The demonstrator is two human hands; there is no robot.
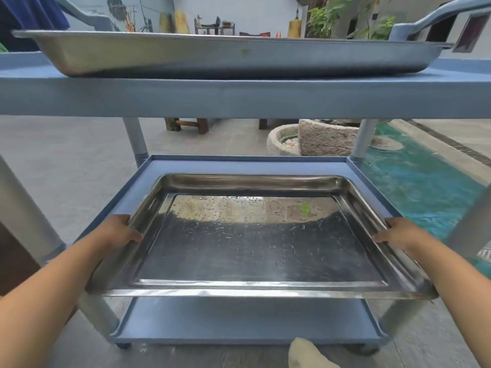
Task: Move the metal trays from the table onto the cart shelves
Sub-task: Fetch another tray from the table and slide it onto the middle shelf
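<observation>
- Left hand (121, 232): closed on the left rim of the lower metal tray (255, 243), thumb lying over the lip and fingers under the edge, out of view. Judgement: this grip carries the load from below while the thumb stops the tray from tipping.
- Lower metal tray: held roughly level between both hands, partly inside the cart. Its far end lies over the middle shelf (159, 171), inside the shelf's raised border; its near edge overhangs toward the person, above the bottom shelf (247, 322). Whether the far end already rests on the shelf cannot be told.
- Tray surface: wet, with water droplets and a small green scrap (305, 209) toward the far right. Judgement: the level hold keeps water from running off.
- Upper metal tray (239, 54): already resting on the top shelf (239, 98), spanning nearly its full width.
- Right hand (396, 232): closed on the right rim, opposite the left hand, thumb on top. Judgement: the matched grip points allow a straight push between the cart posts (362, 139).
- Judged step: insertion is in progress; the tray is not yet fully seated.
</observation>
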